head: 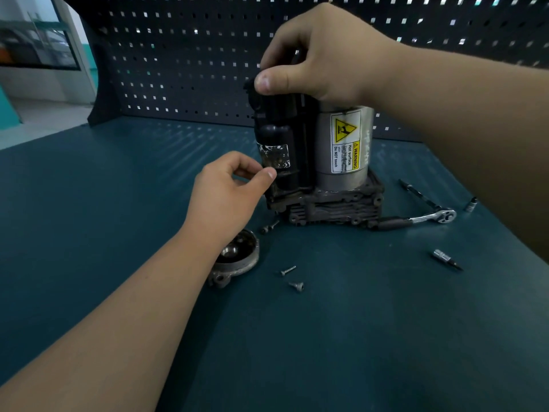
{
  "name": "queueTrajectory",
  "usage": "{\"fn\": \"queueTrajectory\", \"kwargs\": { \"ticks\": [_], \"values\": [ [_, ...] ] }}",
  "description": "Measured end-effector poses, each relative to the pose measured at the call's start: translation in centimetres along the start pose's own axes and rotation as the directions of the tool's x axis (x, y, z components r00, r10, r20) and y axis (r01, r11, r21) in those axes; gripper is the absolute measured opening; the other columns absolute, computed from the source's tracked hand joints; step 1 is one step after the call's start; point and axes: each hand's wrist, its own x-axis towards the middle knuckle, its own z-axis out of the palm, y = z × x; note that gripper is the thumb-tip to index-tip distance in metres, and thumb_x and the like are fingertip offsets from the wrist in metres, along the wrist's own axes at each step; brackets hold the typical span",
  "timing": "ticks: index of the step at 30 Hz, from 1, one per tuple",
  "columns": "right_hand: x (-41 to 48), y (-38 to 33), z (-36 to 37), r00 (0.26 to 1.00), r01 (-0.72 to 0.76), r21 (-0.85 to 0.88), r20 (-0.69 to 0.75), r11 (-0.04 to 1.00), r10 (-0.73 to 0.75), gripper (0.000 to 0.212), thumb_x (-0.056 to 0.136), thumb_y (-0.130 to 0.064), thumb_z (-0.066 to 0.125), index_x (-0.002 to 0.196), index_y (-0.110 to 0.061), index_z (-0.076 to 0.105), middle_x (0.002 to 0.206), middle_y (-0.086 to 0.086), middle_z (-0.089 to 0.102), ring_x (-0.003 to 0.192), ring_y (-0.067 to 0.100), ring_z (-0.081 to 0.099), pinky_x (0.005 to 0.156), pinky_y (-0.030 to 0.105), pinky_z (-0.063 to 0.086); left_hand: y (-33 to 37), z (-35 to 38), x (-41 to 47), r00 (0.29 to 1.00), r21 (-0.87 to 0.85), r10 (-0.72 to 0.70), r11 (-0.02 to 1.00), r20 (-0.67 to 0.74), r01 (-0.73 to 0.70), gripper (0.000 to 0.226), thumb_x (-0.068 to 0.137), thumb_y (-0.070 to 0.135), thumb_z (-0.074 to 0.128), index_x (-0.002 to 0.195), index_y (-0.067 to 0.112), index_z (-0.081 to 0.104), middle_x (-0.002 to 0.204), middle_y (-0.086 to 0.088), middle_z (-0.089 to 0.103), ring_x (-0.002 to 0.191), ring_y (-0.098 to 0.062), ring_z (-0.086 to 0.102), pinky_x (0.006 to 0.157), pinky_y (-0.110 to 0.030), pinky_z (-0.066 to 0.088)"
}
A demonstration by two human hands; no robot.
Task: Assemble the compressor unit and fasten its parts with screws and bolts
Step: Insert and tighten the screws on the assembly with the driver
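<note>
While the compressor unit (318,150) stands upright near the back edge of the surface (356,337), about mid-width, the right hand (320,55) grips its black top. Thumb is pressed on the front face, fingers curled over behind.

Left hand (228,191) is at the lower black cylinder, fingers curled, thumb tip by the forefinger and touching the cylinder. Cannot tell whether it pinches anything.

Step, as judged: seating or steadying the black housing before fastening.

Loose nearer the front edge: round metal cover (237,257) and screws (287,270). Ratchet (416,220) lies just beside the base, on its right.

Next move probably calls for picking up a screw while keeping the unit braced.
</note>
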Motion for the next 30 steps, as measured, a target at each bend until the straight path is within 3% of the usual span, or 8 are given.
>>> {"fn": "queueTrajectory", "kwargs": {
  "ticks": [5,12,15,17,20,24,28,30],
  "values": [
    [0.1,-0.3,0.2,1.0,-0.018,0.022,0.017,1.0,0.017,0.04,0.076,-0.062,0.064,0.094,-0.027,0.069,0.08,-0.017,0.064,0.067,-0.009,0.057,0.055,0.007,0.042,-0.1,0.1,-0.1,1.0,-0.015,-0.018,1.0,0.014,0.018,0.018,0.082,0.043,0.072,0.073,0.03,0.064,0.068,0.023,0.064,0.058,0.006,0.057,0.05,-0.005,0.039],
    [-0.4,-0.6,-0.2,0.997,0.014,0.063,0.071,0.998,-0.018,0.035,0.076,-0.056,0.065,0.094,-0.026,0.07,0.091,-0.007,0.07,0.084,0.011,0.066,0.078,0.033,0.054,0.2,-0.2,-0.6,0.998,0.026,0.007,1.0,0.065,-0.009,0.025,0.079,0.048,0.072,0.069,0.027,0.062,0.069,0.006,0.066,0.05,-0.001,0.051,0.048,-0.01,0.041],
    [-0.9,-0.6,-0.4,0.998,0.042,0.082,0.04,0.996,-0.045,0.031,0.078,-0.051,0.065,0.092,-0.023,0.068,0.085,-0.012,0.067,0.073,-0.001,0.061,0.07,0.022,0.051,0.6,-0.3,-0.9,0.997,0.069,0.035,0.997,0.068,-0.04,0.024,0.079,0.047,0.072,0.068,0.029,0.06,0.076,0.009,0.061,0.05,0.002,0.051,0.052,-0.013,0.04],
    [-1.2,-0.4,-0.6,0.998,0.058,0.1,0.016,0.993,-0.06,0.029,0.08,-0.047,0.066,0.091,-0.02,0.068,0.078,-0.018,0.064,0.067,-0.008,0.057,0.063,0.012,0.046,1.0,-0.2,-1.2,0.995,0.084,0.067,0.994,0.068,-0.073,0.022,0.078,0.045,0.071,0.067,0.03,0.06,0.086,0.011,0.061,0.065,0.0,0.058,0.06,-0.016,0.044],
    [-1.7,-0.4,-1.0,0.996,0.083,0.112,0.009,0.99,-0.085,0.034,0.08,-0.049,0.064,0.091,-0.018,0.07,0.077,-0.02,0.063,0.069,-0.008,0.058,0.063,0.008,0.043,1.1,-0.2,-1.5,0.992,0.108,0.1,0.988,0.078,-0.108,0.02,0.076,0.047,0.07,0.068,0.032,0.06,0.089,0.014,0.06,0.087,0.002,0.058,0.073,-0.014,0.045],
    [-1.6,-1.7,-1.4,0.991,0.131,-0.152,0.051,0.98,-0.124,0.036,0.075,-0.06,0.053,0.091,-0.029,0.061,0.078,-0.019,0.058,0.068,-0.005,0.054,0.055,0.005,0.035,0.9,-0.4,-1.5,0.988,0.134,0.127,0.981,0.089,-0.138,0.022,0.074,0.047,0.071,0.064,0.032,0.058,0.086,0.014,0.057,0.086,0.002,0.056,0.073,-0.012,0.04],
    [-1.8,-2.9,0.3,0.966,0.242,-0.395,0.012,0.886,-0.258,0.034,0.083,-0.051,0.045,0.099,-0.023,0.058,0.089,-0.007,0.059,0.082,0.019,0.054,0.068,0.031,0.044,0.6,-0.6,-1.3,0.985,0.126,0.116,0.983,0.127,-0.132,0.024,0.073,0.043,0.072,0.063,0.028,0.056,0.083,0.01,0.054,0.077,-0.002,0.053,0.07,-0.013,0.037],
    [-1.7,-2.6,0.7,0.955,0.26,-0.454,-0.012,0.852,-0.297,0.037,0.085,-0.05,0.043,0.101,-0.021,0.059,0.097,-0.001,0.064,0.089,0.025,0.057,0.068,0.036,0.043,0.4,-0.6,-1.2,0.985,0.107,0.111,0.986,0.134,-0.125,0.023,0.075,0.041,0.072,0.065,0.026,0.058,0.084,0.009,0.055,0.077,-0.002,0.053,0.07,-0.012,0.038]
  ]
}}
